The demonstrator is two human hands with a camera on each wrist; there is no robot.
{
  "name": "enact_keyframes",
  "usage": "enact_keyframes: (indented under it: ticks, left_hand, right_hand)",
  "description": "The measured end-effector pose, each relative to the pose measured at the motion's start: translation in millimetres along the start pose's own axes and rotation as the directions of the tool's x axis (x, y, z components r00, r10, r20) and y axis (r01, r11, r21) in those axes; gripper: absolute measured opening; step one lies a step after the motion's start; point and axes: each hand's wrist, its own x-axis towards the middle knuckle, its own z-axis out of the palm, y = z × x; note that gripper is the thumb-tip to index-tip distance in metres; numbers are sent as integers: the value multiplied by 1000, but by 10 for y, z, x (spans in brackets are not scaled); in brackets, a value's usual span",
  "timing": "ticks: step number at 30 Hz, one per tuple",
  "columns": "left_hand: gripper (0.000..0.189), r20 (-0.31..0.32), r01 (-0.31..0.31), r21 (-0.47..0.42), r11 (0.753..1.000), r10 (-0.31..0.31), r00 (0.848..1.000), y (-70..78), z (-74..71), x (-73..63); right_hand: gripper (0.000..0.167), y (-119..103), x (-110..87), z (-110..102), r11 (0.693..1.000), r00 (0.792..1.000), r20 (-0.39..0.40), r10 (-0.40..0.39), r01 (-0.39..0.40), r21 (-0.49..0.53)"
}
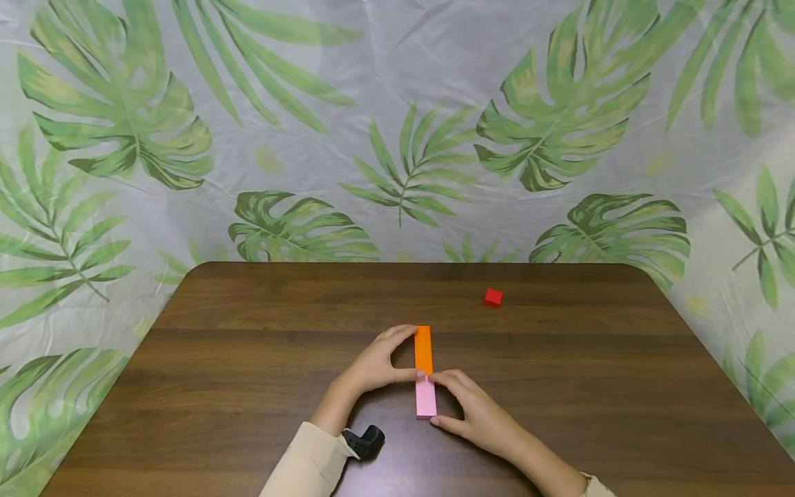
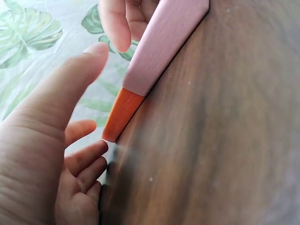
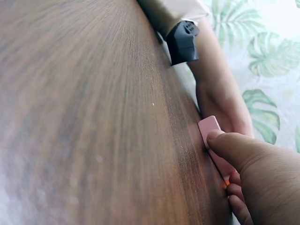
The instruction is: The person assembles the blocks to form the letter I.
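Note:
A pink wooden block [image 1: 426, 397] and an orange block [image 1: 424, 351] lie end to end in a line on the table, the orange one farther off. My left hand [image 1: 381, 359] spans the orange block from its left side, fingertips at its far end. Its thumb [image 2: 77, 77] stands raised off the blocks in the left wrist view. From the right, my right hand [image 1: 478, 411] holds the pink block lengthwise, thumb [image 3: 225, 140] at its near end and fingers by the seam between the blocks. In the right wrist view the orange block is mostly hidden.
A small red block [image 1: 493, 297] sits farther back on the brown wooden table [image 1: 248, 386], right of the line. Behind the table hangs a leaf-patterned cloth [image 1: 410, 83]. A black device [image 1: 366, 442] is worn at my left wrist.

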Motion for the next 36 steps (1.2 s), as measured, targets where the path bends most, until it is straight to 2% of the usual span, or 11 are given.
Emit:
enact_keyframes:
  ticks: [10, 15, 22, 29, 36]
  left_hand:
    - [88, 60, 30, 41, 999, -33, 998, 28, -9, -25]
    - [88, 65, 14, 43, 999, -17, 998, 21, -8, -27]
    - [87, 72, 24, 41, 999, -27, 997, 7, 2, -24]
    - [87, 62, 16, 45, 999, -19, 998, 5, 12, -19]
    - [87, 57, 13, 41, 999, -15, 998, 16, 0, -25]
  right_hand:
    - [58, -9, 4, -12, 1000, 1000, 14, 14, -14, 3]
    - [58, -10, 4, -9, 1000, 1000, 10, 12, -12, -1]
    - [54, -12, 1, -7, 999, 999, 7, 41, -41, 29]
    - [47, 11, 14, -19, 999, 998, -61, 11, -8, 44]
    - [48, 87, 60, -59, 998, 988, -153, -23, 32, 61]
